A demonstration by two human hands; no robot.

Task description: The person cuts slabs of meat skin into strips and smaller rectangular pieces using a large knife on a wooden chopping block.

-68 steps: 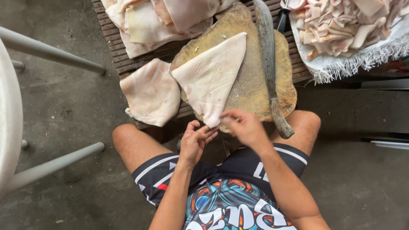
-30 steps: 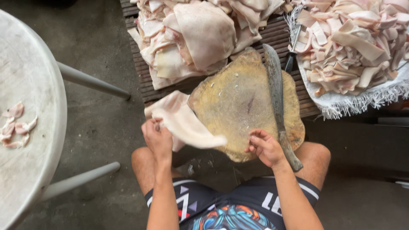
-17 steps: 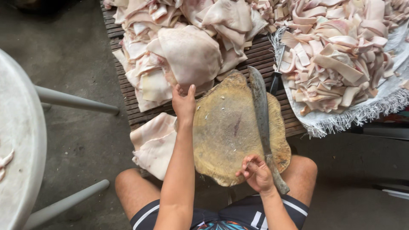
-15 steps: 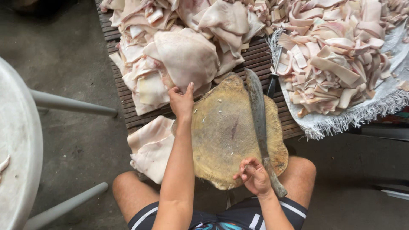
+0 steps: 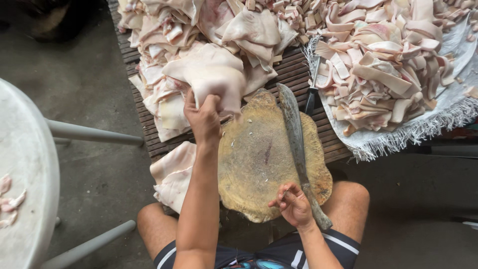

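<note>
My left hand [image 5: 203,117] reaches forward and grips the near edge of a large pale slab of pork skin [image 5: 211,74] on top of the heap. My right hand [image 5: 294,204] rests at the near rim of the round wooden chopping block [image 5: 259,164], fingers loosely curled, right beside the handle of a long cleaver [image 5: 298,149] that lies across the block. The hand is not wrapped around the handle. The top of the block bears only small scraps.
A heap of uncut skin slabs [image 5: 169,65] covers the slatted wooden platform [image 5: 149,144]. One slab [image 5: 172,174] hangs off at my left knee. Cut strips [image 5: 388,69] lie piled on a white fringed sack at right, a small knife [image 5: 311,94] beside it. A white plastic table [image 5: 25,174] stands at left.
The slab that lay on the block has gone aside to the left. My left hand has stretched out to the heap and closed on a new slab. My right hand stayed by the cleaver handle.
</note>
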